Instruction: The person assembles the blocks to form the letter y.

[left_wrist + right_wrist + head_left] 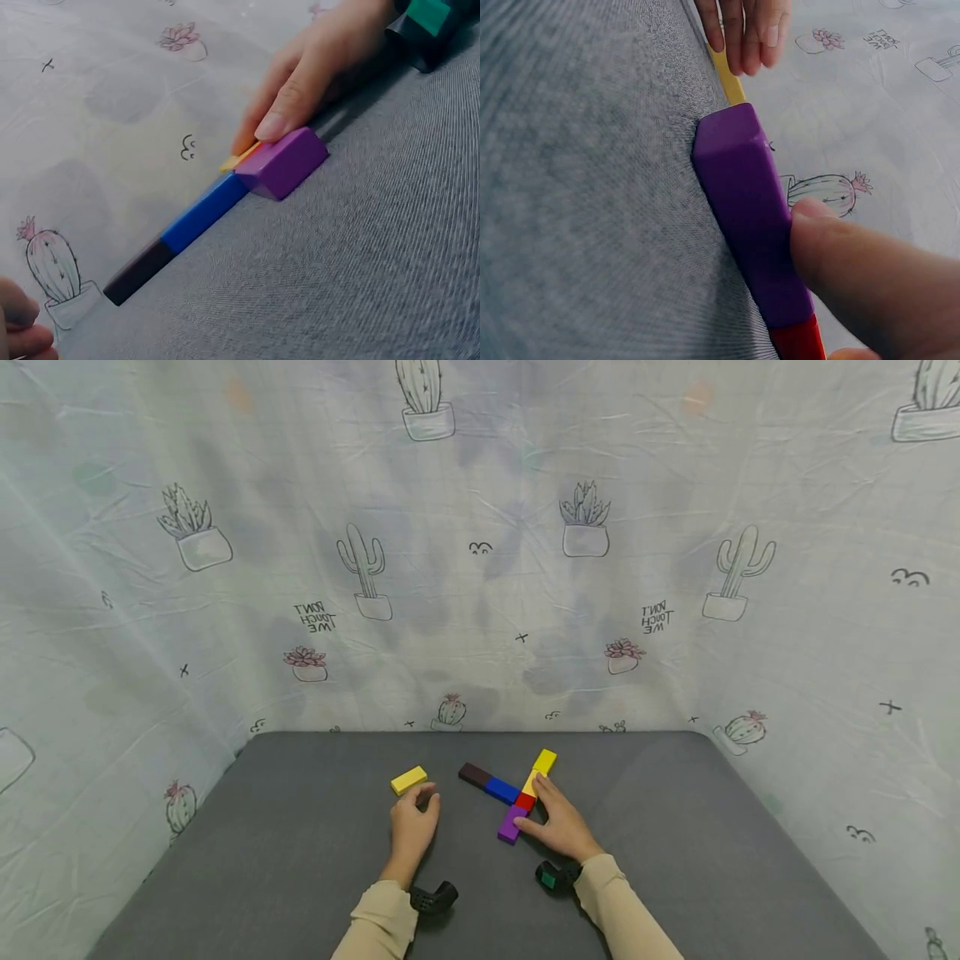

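Note:
My left hand (412, 828) hovers just in front of a lone yellow block (408, 780), fingers loosely bent; the right wrist view shows its fingers (739, 34) hanging over that block. My right hand (561, 828) spans a joined row of blocks on the table. Its thumb touches the purple block (739, 214), and its fingers reach a yellow-orange block (529, 786). Between those lies a red block (525, 802), with another yellow block (546, 761) at the far end. From the red block a blue block (206, 214) and a dark brown block (139, 271) branch off leftward.
Everything lies on a dark grey table (300, 860). A pale curtain (480, 677) printed with cacti stands behind it and along both sides. Black wrist devices (432, 899) sit at both wrists.

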`<state>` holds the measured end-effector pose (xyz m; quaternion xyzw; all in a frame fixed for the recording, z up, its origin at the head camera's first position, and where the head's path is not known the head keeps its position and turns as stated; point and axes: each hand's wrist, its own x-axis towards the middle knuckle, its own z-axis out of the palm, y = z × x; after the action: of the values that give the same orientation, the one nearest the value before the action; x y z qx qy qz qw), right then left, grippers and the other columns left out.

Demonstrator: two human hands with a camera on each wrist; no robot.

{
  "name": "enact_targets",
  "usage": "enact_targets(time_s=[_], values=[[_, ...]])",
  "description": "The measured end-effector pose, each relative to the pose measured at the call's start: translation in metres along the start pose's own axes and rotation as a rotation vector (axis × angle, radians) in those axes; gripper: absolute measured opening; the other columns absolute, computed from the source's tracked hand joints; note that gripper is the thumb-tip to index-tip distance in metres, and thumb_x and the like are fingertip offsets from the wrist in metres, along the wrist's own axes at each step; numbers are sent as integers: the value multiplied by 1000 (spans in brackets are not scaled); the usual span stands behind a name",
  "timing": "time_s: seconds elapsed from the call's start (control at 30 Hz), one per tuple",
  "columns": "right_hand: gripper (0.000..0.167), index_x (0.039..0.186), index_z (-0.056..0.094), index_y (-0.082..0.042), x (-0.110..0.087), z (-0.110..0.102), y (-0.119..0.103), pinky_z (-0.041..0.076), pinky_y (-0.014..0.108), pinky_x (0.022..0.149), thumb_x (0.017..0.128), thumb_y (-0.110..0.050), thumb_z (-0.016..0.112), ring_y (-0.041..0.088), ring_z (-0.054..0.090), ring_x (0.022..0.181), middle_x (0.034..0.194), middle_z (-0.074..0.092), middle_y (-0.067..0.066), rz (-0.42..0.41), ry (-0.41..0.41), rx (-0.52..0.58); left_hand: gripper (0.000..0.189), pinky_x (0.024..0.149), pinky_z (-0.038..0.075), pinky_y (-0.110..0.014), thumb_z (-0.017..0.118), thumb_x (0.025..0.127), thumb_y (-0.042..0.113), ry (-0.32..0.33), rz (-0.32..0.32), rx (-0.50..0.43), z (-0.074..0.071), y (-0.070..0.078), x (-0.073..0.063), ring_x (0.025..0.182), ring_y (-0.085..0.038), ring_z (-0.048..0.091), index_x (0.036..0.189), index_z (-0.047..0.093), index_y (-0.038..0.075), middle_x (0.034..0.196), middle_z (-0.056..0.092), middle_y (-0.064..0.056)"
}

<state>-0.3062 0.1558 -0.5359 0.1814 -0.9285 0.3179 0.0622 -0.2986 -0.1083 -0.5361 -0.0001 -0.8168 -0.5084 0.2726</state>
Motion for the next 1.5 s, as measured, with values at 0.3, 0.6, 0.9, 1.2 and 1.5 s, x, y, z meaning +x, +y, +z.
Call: enact_targets(time_s=[0.3, 0.6, 0.9, 1.2, 1.5], values=[[86, 146, 32, 0, -1, 0, 2, 28, 56, 110, 84, -51, 64, 35, 26, 142, 155, 26, 15, 4, -1, -12, 20, 86, 50, -49, 67, 85, 5, 82, 24, 37, -6, -5, 6, 97, -35, 64, 104, 66, -2, 103, 68, -17], [86, 146, 32, -1, -1, 2, -1, 26, 55, 111, 85, -52, 63, 34, 24, 143, 155, 25, 14, -6, 6, -11, 29, 93, 45, -54, 66, 87, 6, -76, 204, 99, -12, -15, 24, 108, -37, 59, 115, 64, -1, 112, 65, -17], [86, 146, 32, -1, -3, 2, 1, 27, 55, 111, 85, -52, 63, 34, 25, 142, 155, 25, 14, -11, -4, -12, 35, 91, 48, -51, 65, 89, 12, -321, 244, 294, -25, -19, 48, 109, -36, 58, 123, 61, 4, 122, 61, -17], [86, 147, 31, -1, -3, 3, -1, 27, 55, 111, 85, -53, 61, 34, 25, 142, 156, 25, 14, -7, -21, -25, 39, 91, 48, -51, 67, 88, 15, -481, 176, 348, -33, -30, 63, 109, -35, 58, 125, 60, 4, 123, 61, -17], [87, 147, 31, 0, -4, 0, 0, 27, 55, 111, 85, -52, 63, 34, 25, 142, 155, 25, 15, -3, -10, -4, 44, 89, 48, -52, 65, 88, 15, -486, 142, 357, -38, -31, 67, 109, -36, 57, 129, 56, 2, 127, 57, -21]])
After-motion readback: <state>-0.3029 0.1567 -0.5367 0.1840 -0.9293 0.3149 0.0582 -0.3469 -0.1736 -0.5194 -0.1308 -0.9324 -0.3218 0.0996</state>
